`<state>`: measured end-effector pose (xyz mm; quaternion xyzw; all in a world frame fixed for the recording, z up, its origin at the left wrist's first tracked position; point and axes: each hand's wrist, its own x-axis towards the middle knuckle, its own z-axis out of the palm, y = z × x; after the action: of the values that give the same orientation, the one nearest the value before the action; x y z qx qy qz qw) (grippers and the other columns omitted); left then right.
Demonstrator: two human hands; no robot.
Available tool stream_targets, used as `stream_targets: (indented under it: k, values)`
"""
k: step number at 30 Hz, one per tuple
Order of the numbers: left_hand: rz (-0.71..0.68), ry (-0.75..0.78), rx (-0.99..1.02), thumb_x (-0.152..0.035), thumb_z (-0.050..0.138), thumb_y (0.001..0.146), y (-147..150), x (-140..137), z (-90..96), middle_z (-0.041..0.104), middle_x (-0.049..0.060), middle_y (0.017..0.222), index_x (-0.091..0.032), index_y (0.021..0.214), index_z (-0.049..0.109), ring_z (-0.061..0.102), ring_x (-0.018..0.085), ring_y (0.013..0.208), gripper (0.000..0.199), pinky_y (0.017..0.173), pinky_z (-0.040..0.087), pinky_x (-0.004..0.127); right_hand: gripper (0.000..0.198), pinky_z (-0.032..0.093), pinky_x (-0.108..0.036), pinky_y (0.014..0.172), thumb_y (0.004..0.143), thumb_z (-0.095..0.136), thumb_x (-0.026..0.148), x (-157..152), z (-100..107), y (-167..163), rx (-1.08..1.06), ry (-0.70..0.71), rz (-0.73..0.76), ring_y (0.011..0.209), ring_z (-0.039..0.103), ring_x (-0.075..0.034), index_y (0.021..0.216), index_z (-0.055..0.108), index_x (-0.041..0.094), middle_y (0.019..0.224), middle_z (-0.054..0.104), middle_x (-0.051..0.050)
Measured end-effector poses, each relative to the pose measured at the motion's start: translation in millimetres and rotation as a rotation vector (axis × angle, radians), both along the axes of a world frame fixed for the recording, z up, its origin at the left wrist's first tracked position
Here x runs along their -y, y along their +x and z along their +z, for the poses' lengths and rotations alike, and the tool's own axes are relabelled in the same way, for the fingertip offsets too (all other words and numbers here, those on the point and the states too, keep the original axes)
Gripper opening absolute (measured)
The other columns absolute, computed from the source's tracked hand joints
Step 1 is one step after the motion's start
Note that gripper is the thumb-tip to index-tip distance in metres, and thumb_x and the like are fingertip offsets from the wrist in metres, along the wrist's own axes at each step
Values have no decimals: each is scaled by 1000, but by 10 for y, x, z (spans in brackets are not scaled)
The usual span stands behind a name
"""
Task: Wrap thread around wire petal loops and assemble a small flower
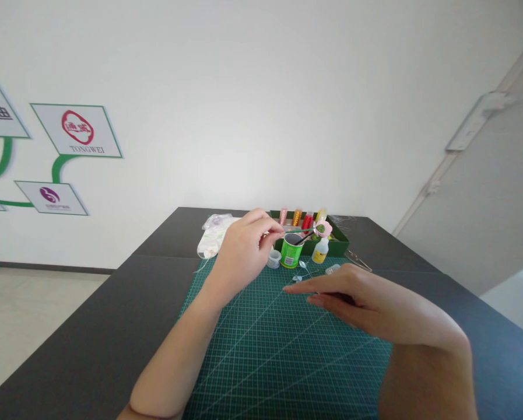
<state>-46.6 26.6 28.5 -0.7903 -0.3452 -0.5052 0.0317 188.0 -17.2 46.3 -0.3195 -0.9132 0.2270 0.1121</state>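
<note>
two hands (246,242), one flower (323,229), four tubes (297,217), one can (290,256), one bottle (320,252) and one mat (283,361) show.

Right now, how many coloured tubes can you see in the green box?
4 in the green box, left to right: pink, orange-gold, red and pale yellow. Others may be hidden behind the pink flower held by your left hand.

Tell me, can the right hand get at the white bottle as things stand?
Probably yes: the white bottle stands beyond the right hand, its body in plain view. The flower held by the left hand overlaps its top in view, so its body looks easier.
</note>
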Motion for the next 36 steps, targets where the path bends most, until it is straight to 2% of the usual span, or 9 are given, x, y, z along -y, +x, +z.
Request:
stream_targets:
  k: [4, 15, 23, 28, 36]
  values:
    - [11, 8, -17, -11, 66, 94, -6, -30, -17, 67, 0, 85, -18, 86, 73, 55, 10, 65, 13, 61, 42, 25, 40, 34, -22, 52, 108, 46, 34, 35, 60, -1, 2, -77, 66, 50, 48, -10, 133, 74, 18, 56, 58, 1]
    - [-33, -79, -91, -13, 63, 96, -11, -41, -29, 68, 2, 91, -18, 89, 73, 58, 11, 71, 14, 64, 43, 26, 38, 28, -21, 46, 108, 49, 29, 21, 37, 57, -194, -109, 164, 46, 38, -7, 136, 70, 17, 56, 50, 5]
    - [-71, -111, -171, -12, 59, 97, -16, -53, -34, 68, 3, 94, -18, 88, 74, 59, 13, 74, 18, 64, 42, 26, 41, 30, -21, 46, 107, 51, 34, 2, 4, 141, -290, -123, 101, 43, 40, -8, 143, 66, 21, 52, 43, 7]
    - [-95, -125, -209, -7, 58, 95, -15, -52, -34, 69, 3, 94, -19, 88, 75, 60, 14, 78, 22, 66, 43, 26, 41, 33, -20, 44, 107, 51, 38, -14, 17, 166, -348, -94, 71, 42, 46, -8, 140, 68, 19, 53, 51, 5]
    - [-143, -162, -163, -8, 62, 93, -13, -77, -49, 70, 2, 93, -19, 87, 76, 61, 13, 76, 19, 67, 44, 26, 42, 31, -21, 44, 108, 48, 40, -13, 45, 223, -312, -119, 110, 42, 41, -8, 135, 72, 20, 51, 48, 5]
